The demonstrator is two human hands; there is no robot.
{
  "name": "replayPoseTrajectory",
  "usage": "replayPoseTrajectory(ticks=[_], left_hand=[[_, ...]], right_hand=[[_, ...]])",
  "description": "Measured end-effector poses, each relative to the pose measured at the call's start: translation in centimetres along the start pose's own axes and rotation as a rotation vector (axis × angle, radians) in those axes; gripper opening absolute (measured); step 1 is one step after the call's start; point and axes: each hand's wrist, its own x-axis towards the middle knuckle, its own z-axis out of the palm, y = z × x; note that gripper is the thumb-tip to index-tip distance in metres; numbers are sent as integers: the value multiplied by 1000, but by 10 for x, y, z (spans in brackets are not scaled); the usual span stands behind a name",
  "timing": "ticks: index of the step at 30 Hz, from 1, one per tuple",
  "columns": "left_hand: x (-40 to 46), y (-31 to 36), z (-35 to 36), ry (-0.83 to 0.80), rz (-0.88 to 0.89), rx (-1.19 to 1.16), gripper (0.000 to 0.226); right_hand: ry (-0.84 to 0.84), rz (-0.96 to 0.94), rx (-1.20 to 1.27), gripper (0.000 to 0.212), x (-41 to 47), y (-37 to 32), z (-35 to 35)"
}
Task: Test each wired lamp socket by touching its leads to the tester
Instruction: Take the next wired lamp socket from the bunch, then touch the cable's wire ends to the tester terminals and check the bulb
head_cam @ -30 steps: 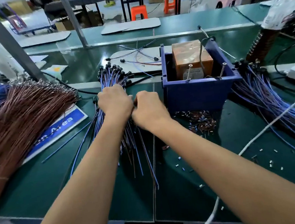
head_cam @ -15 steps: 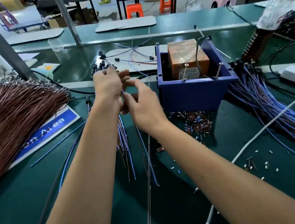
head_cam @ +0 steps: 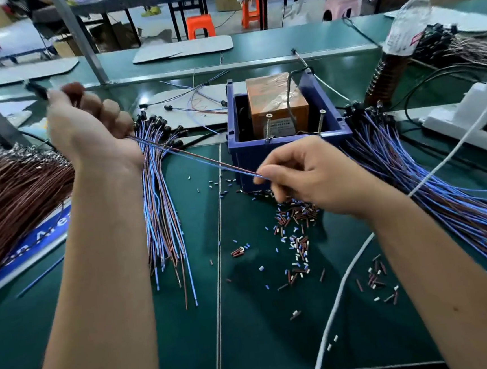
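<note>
Head view: a socket is gripped in the raised left hand, fingers curled round it. Its blue and brown leads are stretched to the right hand, where they are pinched just before the tester. More wired sockets are spread on the mat.

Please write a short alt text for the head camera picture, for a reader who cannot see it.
Two bare hands stretch one lamp socket's wires taut over a green table: the left hand grips the socket end, the right hand pinches the leads before a blue box holding the tester.
</note>
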Motion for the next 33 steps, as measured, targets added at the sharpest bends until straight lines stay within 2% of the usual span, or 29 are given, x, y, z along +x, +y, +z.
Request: replayPoseTrajectory(ticks=[3, 5, 6, 8, 10, 12, 16, 19, 23, 26, 30, 33], left_hand=[[-29, -16, -2, -276, 525, 483, 30], [-58, -37, -3, -605, 798, 845, 28], [-74, -49, -4, -768, 881, 989, 29], [-102, -70, -7, -1005, 913, 1143, 29], [-118, -85, -9, -1101, 851, 1174, 27], [-124, -94, -13, -1106, 786, 1170, 25], [-122, -103, -18, -1123, 716, 1175, 21], [-117, -108, -24, -1120, 712, 1190, 24], [-114, -111, -29, -1034, 763, 1246, 25], [-114, -113, -32, -961, 743, 1258, 24], [-115, -117, -34, -1013, 628, 1196, 21], [-112, -121, -36, -988, 570, 1159, 21]], right_hand=[[95, -4, -46, 19, -12, 13, -20], [169, -54, -108, 18, -16, 20, -24], [194, -86, -151, 17, -17, 22, -24], [216, -127, -172, 17, -18, 24, -22], [243, -159, -149, 26, -18, 27, -22], [289, -165, -92, 30, -20, 33, -22], [350, -123, 163, 9, -24, 46, -16], [374, -83, 225, 10, -23, 54, -13], [381, 9, 334, 6, -23, 61, -12], [402, 61, 340, 6, -22, 65, -10], [369, 64, 313, 6, -20, 63, -4], [377, 76, 320, 6, -20, 62, -2]])
